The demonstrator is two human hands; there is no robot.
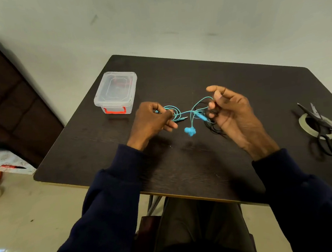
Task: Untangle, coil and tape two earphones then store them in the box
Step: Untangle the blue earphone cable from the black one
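A turquoise earphone (190, 131) stretches between both hands above the dark table (184, 164); its earbuds dangle in the middle. My left hand (152, 120) is closed on several loops of the turquoise cable, with the jack plug sticking out to the right. My right hand (229, 111) pinches the other end of the turquoise cable together with a tangled black earphone (213, 128), whose thin cable hangs below the palm onto the table. A clear plastic box (115, 92) with a shut lid and red latch stands at the table's far left.
A roll of tape (304, 122) lies at the right edge of the table with black scissors (322, 127) resting across it. A dark wooden piece of furniture (10, 102) stands to the left, off the table. The wall is just behind the table.
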